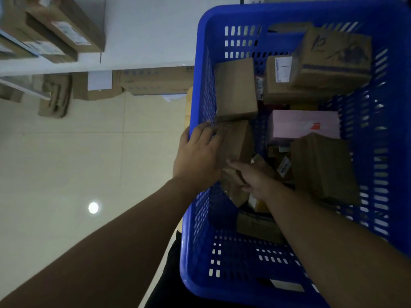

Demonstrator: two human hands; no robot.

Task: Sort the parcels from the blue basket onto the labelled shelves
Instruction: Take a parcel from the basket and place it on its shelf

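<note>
A big blue basket (391,134) fills the right half of the view, with several cardboard parcels inside. Both my hands reach over its left wall onto one long brown parcel (239,143) that leans against that wall. My left hand (198,152) lies over the parcel's left side, fingers curled round its edge. My right hand (251,176) grips its lower end, thumb on top. Another brown box (235,87) stands just beyond it. A pink box (300,125) and more brown boxes (331,61) lie further right.
White shelves (66,65) at the upper left carry several labelled cardboard boxes (64,25). More boxes (97,85) sit on the floor under the shelf. Pale floor tiles (77,163) spread out left of the basket.
</note>
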